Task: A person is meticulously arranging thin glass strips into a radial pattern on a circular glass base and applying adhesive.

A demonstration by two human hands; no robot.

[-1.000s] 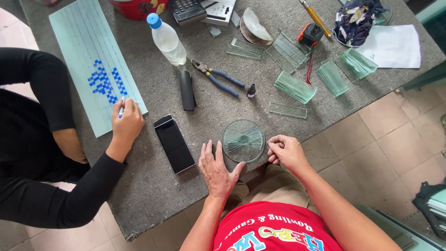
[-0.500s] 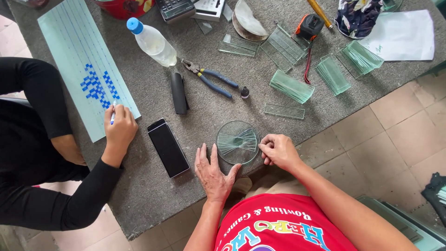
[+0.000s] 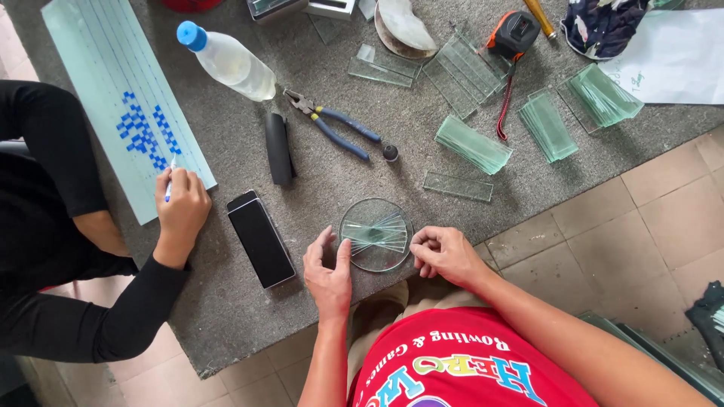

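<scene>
**Two hands at a round glass disc**

Left hand (image 3: 329, 273), fingers spread, thumb touching the glass disc (image 3: 375, 234) at its 8 o'clock edge; right hand (image 3: 445, 254), fingers curled loosely, holding nothing, at 3 o'clock. The disc lies flat near the table (image 3: 226, 316) edge. Phone (image 3: 261, 238) at 9 o'clock, pliers (image 3: 337, 125) at 12.

Single head cam, looks straight down from above the worker at the grey table (image 3: 226, 316), close range.

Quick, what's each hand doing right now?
Left hand: open, fingertips touching the round glass disc.
Right hand: fingers curled at the disc's edge; grasp cannot be told.
</scene>
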